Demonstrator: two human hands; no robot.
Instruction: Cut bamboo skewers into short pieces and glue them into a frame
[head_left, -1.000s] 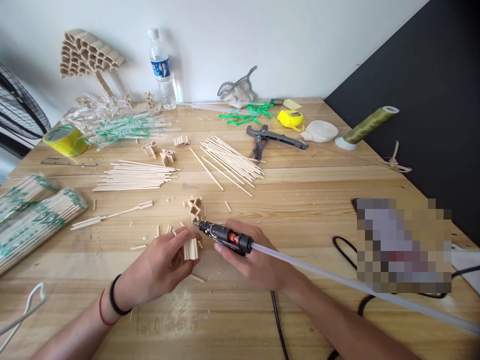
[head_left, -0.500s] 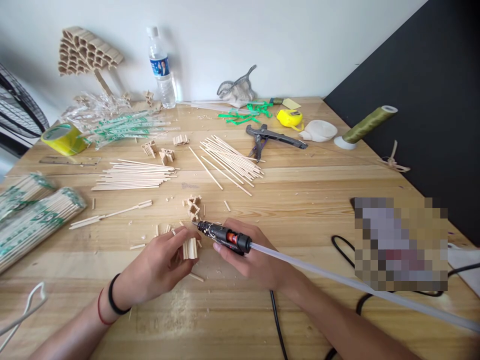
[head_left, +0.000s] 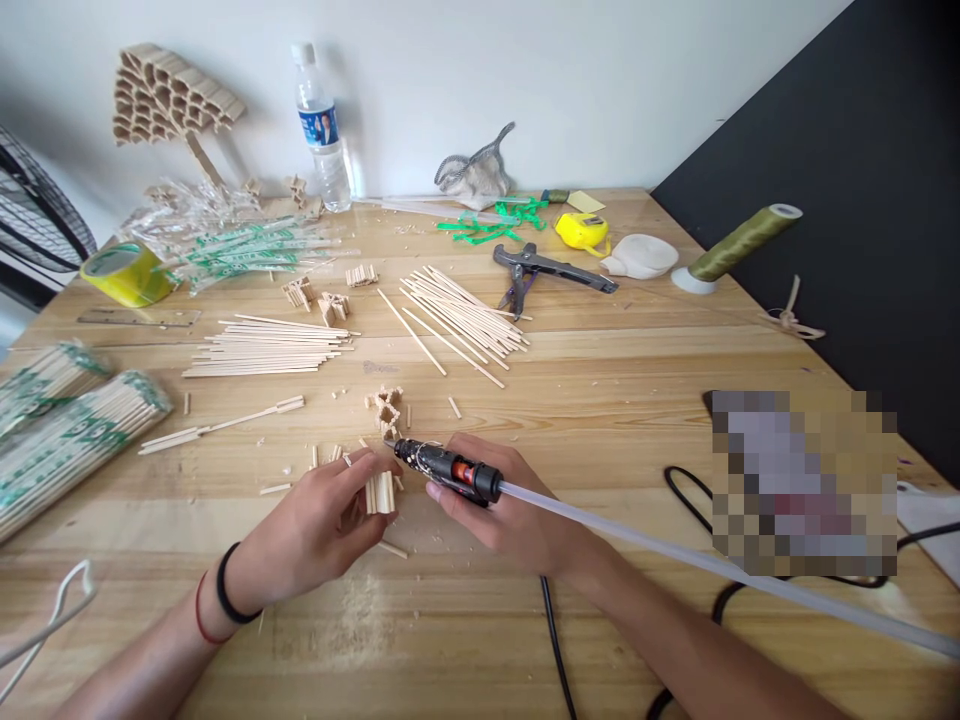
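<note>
My left hand (head_left: 319,530) pinches a small block of short wooden stick pieces (head_left: 380,493) just above the table (head_left: 600,400). My right hand (head_left: 506,515) grips a black hot glue gun (head_left: 448,468), with its nozzle pointing left at the top of that block. A long clear glue stick (head_left: 712,570) trails from the back of the gun to the right edge. A small glued lattice of stick pieces (head_left: 386,408) lies just beyond the nozzle. Loose short offcuts lie around both hands.
Two fans of long sticks (head_left: 270,345) (head_left: 457,318) lie mid-table, wrapped bundles (head_left: 64,420) at left. Pliers (head_left: 544,272), a yellow tape measure (head_left: 583,230), a green thread spool (head_left: 739,245), a yellow tape roll (head_left: 127,272) and a water bottle (head_left: 321,130) stand farther back. Black cables (head_left: 697,500) lie at right.
Both hands keep their hold and stay almost still. The view has tilted slightly, so everything sits a little higher in the frame.
</note>
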